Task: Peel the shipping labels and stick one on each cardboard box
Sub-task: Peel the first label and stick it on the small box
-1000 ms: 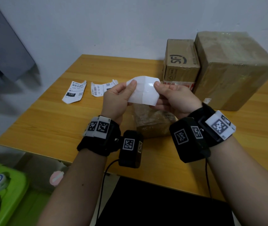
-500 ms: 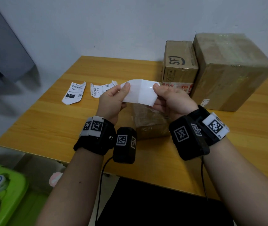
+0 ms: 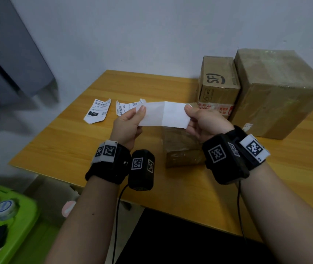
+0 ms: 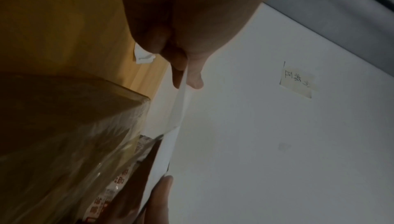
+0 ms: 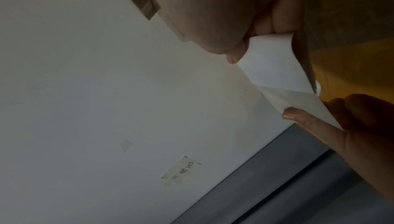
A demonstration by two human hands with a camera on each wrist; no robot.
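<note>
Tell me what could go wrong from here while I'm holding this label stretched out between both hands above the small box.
The label has a crease down its middle, so it may go on wrinkled. The left hand and right hand pinch only its ends, so it could sag or fold onto itself. The small box lies partly hidden beneath, so placement may be skewed.
</note>
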